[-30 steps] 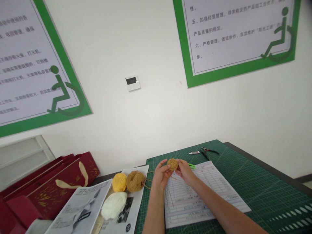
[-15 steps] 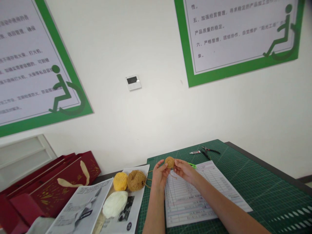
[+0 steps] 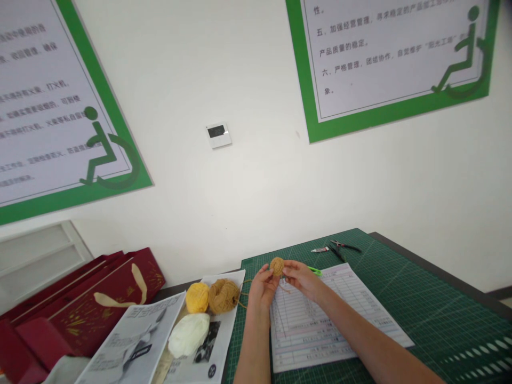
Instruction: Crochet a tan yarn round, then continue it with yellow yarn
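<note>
Holding: a small brown crocheted round [image 3: 277, 266], pinched between both hands above the mat, by the far left corner of the printed sheet.
Left hand [image 3: 261, 287]: nearly closed, fingers bent, thumb and fingertips on the left edge of the round.
Right hand [image 3: 303, 278]: nearly closed too, fingertips gathered at the right edge of the round.
Printed sheet [image 3: 308, 341]: flat on the green mat [image 3: 400, 298], partly covered by the right forearm.
Green tool [image 3: 315, 271]: just beyond the right hand, mostly hidden.
Pliers [image 3: 349, 247]: farther off to the right, near a small tube [image 3: 320, 249].
Yarn: yellow ball [image 3: 197, 297] and brown ball [image 3: 224, 296] side by side at left, white ball [image 3: 189, 335] nearer.
Red bags [image 3: 116, 288]: far left, beyond the papers.
</note>
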The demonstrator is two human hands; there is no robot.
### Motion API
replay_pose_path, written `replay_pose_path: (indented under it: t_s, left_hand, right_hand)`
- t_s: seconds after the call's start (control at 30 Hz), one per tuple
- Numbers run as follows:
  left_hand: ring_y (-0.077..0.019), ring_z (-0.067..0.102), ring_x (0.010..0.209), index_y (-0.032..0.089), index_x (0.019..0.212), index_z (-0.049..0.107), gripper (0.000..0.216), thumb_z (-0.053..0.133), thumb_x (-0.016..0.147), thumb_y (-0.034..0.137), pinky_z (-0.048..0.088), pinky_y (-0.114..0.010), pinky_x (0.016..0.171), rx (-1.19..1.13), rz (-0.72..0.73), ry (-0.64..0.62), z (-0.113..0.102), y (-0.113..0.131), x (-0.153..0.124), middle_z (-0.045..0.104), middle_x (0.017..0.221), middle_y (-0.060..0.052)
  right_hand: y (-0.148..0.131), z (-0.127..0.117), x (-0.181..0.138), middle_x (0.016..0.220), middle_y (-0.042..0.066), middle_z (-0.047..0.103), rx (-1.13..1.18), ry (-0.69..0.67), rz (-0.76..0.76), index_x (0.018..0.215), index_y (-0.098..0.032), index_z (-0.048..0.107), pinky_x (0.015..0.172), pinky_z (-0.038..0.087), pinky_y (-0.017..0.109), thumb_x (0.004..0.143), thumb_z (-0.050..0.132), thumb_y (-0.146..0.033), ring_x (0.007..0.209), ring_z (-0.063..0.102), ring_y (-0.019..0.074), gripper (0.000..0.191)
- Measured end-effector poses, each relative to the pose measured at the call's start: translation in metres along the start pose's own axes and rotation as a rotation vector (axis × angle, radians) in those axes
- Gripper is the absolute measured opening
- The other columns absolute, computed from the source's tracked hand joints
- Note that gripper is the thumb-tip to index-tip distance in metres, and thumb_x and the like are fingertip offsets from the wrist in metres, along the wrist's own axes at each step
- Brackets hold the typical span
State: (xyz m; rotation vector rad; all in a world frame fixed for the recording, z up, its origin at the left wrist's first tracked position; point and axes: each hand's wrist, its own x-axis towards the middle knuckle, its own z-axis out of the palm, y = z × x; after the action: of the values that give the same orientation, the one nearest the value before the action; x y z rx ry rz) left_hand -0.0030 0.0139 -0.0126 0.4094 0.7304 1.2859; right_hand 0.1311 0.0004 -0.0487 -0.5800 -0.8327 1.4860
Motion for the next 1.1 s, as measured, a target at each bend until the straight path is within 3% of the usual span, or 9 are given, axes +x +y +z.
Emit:
replay_pose_path:
  t_s: [0.27,0.67,1.1]
  left_hand:
    - [-0.0166,0.068,0.060,0.014,0.090,0.047,0.031,0.047,0.073,-0.012,0.058,-0.025,0.057,0.007,0.027,0.034,0.0015,0.0014,-0.0002,0.064,0.072,-0.006]
    - [-0.0212,0.070,0.064,0.012,0.086,0.055,0.032,0.057,0.063,-0.011,0.058,-0.031,0.062,0.142,0.123,-0.082,-0.0009,-0.0011,-0.0039,0.070,0.072,-0.012]
    - [-0.0194,0.069,0.063,0.014,0.093,0.050,0.041,0.057,0.064,-0.013,0.057,-0.030,0.060,0.139,0.054,-0.093,-0.0011,-0.0023,-0.0037,0.069,0.073,-0.009]
  right_hand:
    - [0.0039,0.0018,0.0035,0.071,0.000,0.070,-0.021,0.059,-0.035,0.079,-0.016,0.073,0.059,0.041,0.023,0.052,0.086,-0.026,0.057,0.054,0.0077,0.031]
    - [-0.0029,0.0033,-0.0043,0.076,0.003,0.070,-0.030,0.056,0.015,0.080,-0.016,0.072,0.060,0.046,0.024,0.058,0.084,-0.033,0.065,0.060,0.0116,0.030]
    - [0.0032,-0.0029,0.0044,0.068,0.003,0.068,-0.028,0.078,0.016,0.072,-0.014,0.072,0.056,0.042,0.024,0.056,0.084,-0.034,0.057,0.056,0.0101,0.028]
